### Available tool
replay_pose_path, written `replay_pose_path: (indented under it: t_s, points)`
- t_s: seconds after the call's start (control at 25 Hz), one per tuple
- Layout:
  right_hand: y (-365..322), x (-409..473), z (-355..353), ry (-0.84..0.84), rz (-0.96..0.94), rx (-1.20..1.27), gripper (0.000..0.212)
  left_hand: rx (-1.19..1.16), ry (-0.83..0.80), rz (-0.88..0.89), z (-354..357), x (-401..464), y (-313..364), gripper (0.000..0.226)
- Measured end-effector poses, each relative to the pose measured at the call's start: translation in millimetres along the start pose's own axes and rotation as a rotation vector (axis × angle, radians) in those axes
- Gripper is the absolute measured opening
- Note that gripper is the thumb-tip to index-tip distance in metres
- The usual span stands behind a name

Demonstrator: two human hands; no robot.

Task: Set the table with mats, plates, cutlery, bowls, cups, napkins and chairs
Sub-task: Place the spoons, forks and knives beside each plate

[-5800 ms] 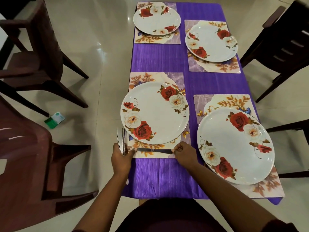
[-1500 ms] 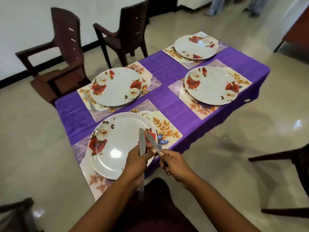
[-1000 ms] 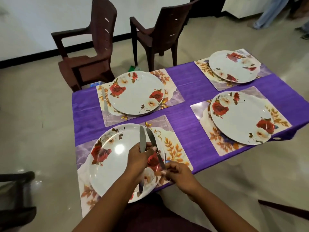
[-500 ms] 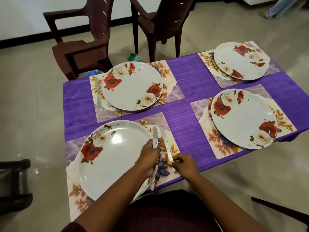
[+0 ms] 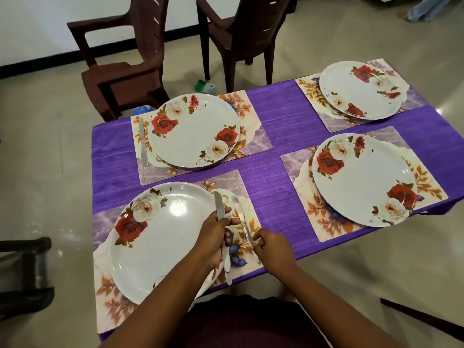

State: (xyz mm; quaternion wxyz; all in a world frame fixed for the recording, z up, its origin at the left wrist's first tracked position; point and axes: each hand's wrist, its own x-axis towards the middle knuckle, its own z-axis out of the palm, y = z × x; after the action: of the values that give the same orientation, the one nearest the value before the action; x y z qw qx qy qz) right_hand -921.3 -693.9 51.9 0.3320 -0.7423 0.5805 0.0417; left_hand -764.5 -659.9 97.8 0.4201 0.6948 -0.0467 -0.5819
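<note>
Pinched at its handle end by the right hand, one steel table knife is laid on the floral placemat just right of the near plate, long axis pointing away from the body. Spare knives are gripped upright in the left hand. Blades appear smooth and flat; the plate looks glossy and round.

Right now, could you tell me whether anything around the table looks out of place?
Yes: a green and white packet lies on the floor near the far chair, and a blue object lies beside the table's far corner. The plates sit squarely on their mats.
</note>
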Motion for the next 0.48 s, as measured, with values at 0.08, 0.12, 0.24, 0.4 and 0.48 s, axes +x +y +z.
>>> replay_pose_path:
  t_s: [0.08, 0.12, 0.24, 0.4, 0.48]
  points:
    - [2, 1, -2, -0.019, -0.012, -0.015, 0.031, -0.016, -0.008, 0.014, 5, 0, -1, 0.028]
    - [3, 2, -2, -0.033, -0.023, -0.032, 0.032, -0.036, -0.02, 0.017, 8, -1, 1, 0.029]
    - [6, 0, -6, -0.047, -0.06, -0.054, 0.031, -0.104, -0.091, 0.023, 15, -6, 7, 0.017]
    - [0, -6, -25, -0.056, -0.016, 0.216, 0.025, -0.259, -0.18, 0.061, 29, -7, 10, 0.02]
    - [-6, -13, -44, -0.133, 0.082, 0.573, 0.03, -0.315, -0.18, 0.108, 40, -7, 11, 0.026]
